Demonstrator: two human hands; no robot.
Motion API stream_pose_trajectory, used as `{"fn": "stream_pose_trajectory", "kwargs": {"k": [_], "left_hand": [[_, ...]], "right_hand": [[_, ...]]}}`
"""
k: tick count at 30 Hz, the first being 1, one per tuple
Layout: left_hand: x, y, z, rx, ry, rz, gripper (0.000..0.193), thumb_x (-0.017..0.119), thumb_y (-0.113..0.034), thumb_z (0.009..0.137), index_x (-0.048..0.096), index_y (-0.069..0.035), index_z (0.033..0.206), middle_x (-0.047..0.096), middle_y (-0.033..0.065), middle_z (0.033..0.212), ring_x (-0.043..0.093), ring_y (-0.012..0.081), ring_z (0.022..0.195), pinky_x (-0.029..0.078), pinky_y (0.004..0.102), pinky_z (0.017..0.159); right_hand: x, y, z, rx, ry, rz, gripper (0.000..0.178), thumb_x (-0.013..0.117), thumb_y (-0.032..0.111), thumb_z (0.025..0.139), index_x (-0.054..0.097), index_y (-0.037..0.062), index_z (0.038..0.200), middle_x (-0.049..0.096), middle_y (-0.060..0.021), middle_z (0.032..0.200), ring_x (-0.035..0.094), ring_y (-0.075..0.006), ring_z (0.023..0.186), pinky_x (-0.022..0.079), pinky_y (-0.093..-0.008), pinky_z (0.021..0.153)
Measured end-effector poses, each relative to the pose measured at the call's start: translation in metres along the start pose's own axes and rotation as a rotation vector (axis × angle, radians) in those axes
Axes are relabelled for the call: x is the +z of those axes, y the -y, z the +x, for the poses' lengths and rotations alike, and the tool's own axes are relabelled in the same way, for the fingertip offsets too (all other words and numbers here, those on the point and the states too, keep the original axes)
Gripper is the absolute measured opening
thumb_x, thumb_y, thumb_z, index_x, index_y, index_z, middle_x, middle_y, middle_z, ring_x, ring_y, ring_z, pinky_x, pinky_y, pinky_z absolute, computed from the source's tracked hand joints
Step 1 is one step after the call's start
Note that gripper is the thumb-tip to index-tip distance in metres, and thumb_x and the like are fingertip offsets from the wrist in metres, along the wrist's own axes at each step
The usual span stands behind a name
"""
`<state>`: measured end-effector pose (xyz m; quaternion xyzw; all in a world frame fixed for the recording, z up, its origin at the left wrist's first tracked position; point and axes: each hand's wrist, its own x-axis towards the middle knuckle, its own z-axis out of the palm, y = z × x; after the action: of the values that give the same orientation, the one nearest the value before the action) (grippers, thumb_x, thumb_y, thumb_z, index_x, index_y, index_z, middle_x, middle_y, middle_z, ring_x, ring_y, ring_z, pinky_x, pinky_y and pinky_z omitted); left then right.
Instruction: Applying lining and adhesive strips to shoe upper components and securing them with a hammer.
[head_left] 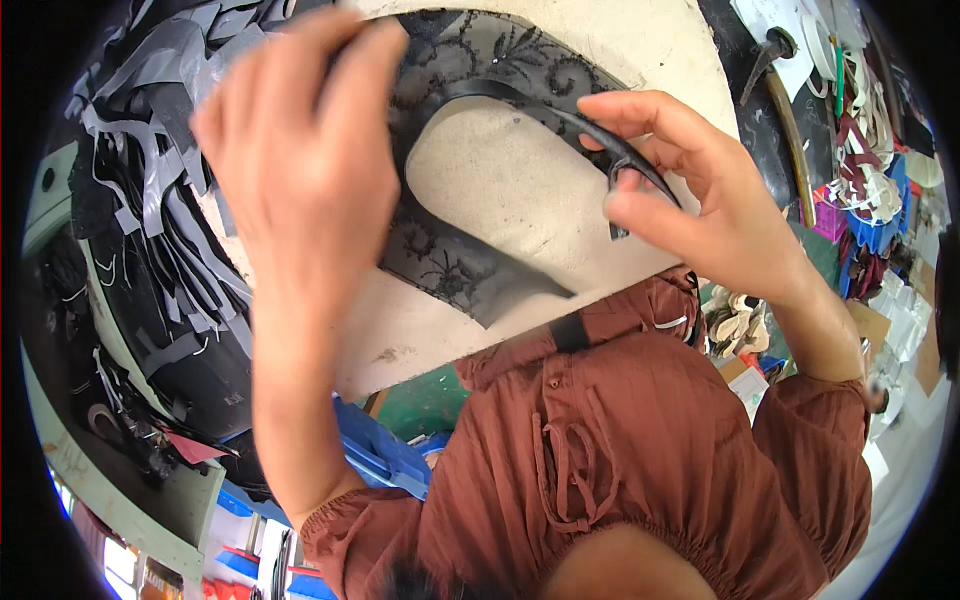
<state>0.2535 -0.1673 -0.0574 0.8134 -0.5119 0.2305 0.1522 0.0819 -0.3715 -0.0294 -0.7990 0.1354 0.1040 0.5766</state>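
A dark U-shaped piece (437, 263), which looks like a shoe upper, lies on a pale board. Its sheer black fabric carries floral embroidery, and a smooth black strip runs along its inner edge. My right hand (690, 180) is closed on the piece's right arm, with the edge bent up between thumb and fingers. Over the left part of the piece hangs my left hand (310, 150), smeared by motion. Its fingertips are near the top edge of the view, and whether they hold anything is unclear. The left hand hides part of the piece and board.
Grey and black strips (165, 210) are heaped at the left. A hammer (785, 110) with a wooden handle lies at the far right, beside hanging cords and blue and purple items. Below the pale board (400, 352) is a blue plastic container (375, 445).
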Motion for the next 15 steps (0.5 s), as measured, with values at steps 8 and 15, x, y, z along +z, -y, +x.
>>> {"fn": "stream_pose_trajectory", "kwargs": {"k": [8, 15], "left_hand": [[0.004, -0.025, -0.034, -0.048, 0.174, -0.224, 0.037, 0.064, 0.0, 0.069, 0.069, 0.002, 0.105, 0.065, 0.0092, 0.107, 0.061, 0.0258, 0.096, 0.049, 0.0357, 0.079], [0.004, -0.025, -0.035, -0.041, 0.17, -0.203, 0.038, 0.064, -0.002, 0.07, 0.069, 0.002, 0.108, 0.064, 0.0099, 0.109, 0.061, 0.0263, 0.097, 0.048, 0.0368, 0.082]], "right_hand": [[-0.011, 0.013, -0.007, 0.085, 0.029, 0.061, 0.047, 0.074, -0.001, 0.081, 0.06, -0.0005, 0.126, 0.062, -0.0064, 0.111, 0.057, -0.0093, 0.082, 0.047, -0.0231, 0.074], [-0.011, 0.007, -0.013, -0.514, -0.272, -0.846, 0.028, 0.077, -0.007, 0.075, 0.071, -0.0011, 0.102, 0.069, -0.0134, 0.086, 0.068, -0.0248, 0.074, 0.054, -0.0304, 0.062]]}}
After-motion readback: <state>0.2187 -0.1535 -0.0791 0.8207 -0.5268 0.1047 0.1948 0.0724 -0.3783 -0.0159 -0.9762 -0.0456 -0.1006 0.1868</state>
